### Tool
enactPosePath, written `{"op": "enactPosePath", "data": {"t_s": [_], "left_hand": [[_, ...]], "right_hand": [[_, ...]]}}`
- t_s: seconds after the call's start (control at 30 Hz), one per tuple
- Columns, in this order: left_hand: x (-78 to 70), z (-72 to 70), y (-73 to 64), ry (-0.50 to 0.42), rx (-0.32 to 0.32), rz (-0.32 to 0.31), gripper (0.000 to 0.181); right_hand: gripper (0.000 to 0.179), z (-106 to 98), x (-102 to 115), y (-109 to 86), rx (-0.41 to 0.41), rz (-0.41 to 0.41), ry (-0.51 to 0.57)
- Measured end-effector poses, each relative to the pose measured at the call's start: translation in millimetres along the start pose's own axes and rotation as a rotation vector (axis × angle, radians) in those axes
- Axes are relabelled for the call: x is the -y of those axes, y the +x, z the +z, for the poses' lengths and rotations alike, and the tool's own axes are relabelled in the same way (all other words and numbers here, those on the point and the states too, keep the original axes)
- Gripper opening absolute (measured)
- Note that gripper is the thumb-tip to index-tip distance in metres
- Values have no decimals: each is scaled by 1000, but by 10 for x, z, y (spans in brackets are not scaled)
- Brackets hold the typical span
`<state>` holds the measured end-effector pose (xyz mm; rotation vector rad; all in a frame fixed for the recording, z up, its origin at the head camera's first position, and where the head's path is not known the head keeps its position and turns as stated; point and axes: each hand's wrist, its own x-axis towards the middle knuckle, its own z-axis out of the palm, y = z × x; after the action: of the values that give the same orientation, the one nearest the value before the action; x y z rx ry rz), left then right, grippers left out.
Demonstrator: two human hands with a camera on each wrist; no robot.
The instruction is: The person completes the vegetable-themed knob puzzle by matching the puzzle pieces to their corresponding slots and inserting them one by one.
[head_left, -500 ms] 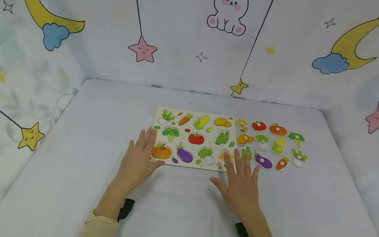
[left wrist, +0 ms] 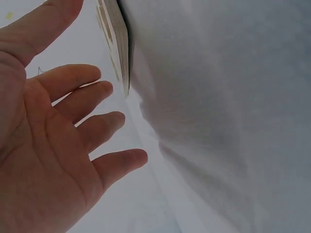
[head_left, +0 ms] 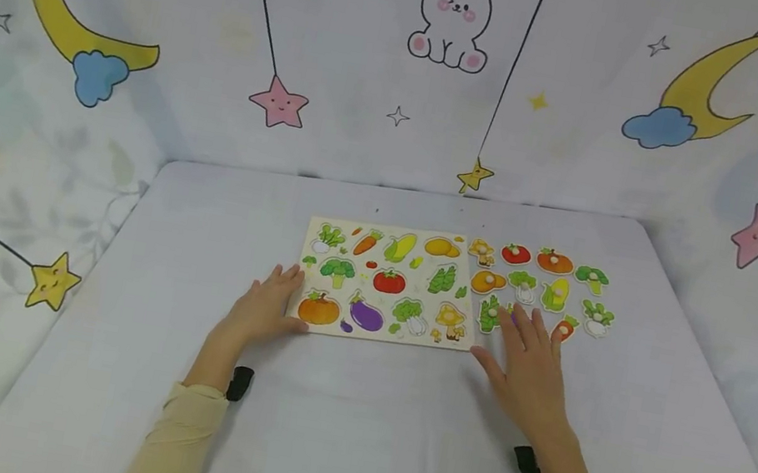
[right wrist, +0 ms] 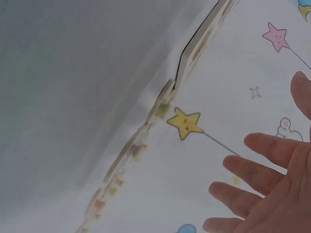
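Note:
My left hand (head_left: 263, 307) is at the left edge of a wooden vegetable puzzle board (head_left: 417, 277), thumb near its lower left corner. In the left wrist view its fingers (left wrist: 99, 131) are spread and loosely bent, with the board's edge (left wrist: 122, 53) beyond the thumb. Right of the board, my right hand (head_left: 533, 374) hovers palm down with spread fingers over the lower knobbed pieces, thumb by the board's lower right corner. Its fingers mostly hide the eggplant piece and overlap the carrot piece (head_left: 567, 327). The asparagus piece (head_left: 489, 313) lies beside the fingertips. Neither hand holds anything.
Several more knobbed pieces lie right of the board, among them a tomato (head_left: 516, 254), a pumpkin (head_left: 555, 261), a broccoli (head_left: 591, 279) and a radish (head_left: 596, 317). A white cloth (head_left: 343, 442) covers the table. Patterned fabric hangs behind and at the sides.
My right hand has moved right, off the board's lower right corner and over the pieces, uncovering the mushroom picture. The left hand has shifted slightly left and lower against the board's edge.

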<state>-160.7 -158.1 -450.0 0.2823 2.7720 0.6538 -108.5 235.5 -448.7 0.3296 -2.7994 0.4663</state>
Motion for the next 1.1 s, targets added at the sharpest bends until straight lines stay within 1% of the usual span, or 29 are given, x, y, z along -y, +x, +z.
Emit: {"op": "enactPosePath", "data": {"t_s": [0.1,0.2,0.3,0.4,0.57,0.67,0.73,0.8,0.93,1.03,1.1], "left_hand": [[31,16,47,-1,28,4,92],[78,21,41,-12,47,-18,92],[117,38,47,-25,55,-23,93],[147,66,66,-35,60,-9,93],[162,99,85,-64,59,26,93],[155,108,86,-79,57,35,93],[146,100,83,-79,55,34,93],[143,86,84,-76,52,29,93],[141,72,92,-74,54,12,92],[137,79,100,-80,60,5,91],[131,88,105,-84,63,5,91]], "right_hand": [[68,-2,-104,12,-12,-13,3],[62,24,-162,80,-9,-46,20],[56,45,-194,161,-5,-76,16],[50,59,-216,242,-11,-86,3],[40,66,-255,341,-62,-110,-11],[36,65,-289,357,-66,-98,-8],[34,58,-310,362,-49,-76,6],[34,53,-331,382,-10,-45,23],[34,55,-338,448,105,25,49],[32,78,-320,503,178,65,31],[31,102,-317,541,209,78,6]]}}
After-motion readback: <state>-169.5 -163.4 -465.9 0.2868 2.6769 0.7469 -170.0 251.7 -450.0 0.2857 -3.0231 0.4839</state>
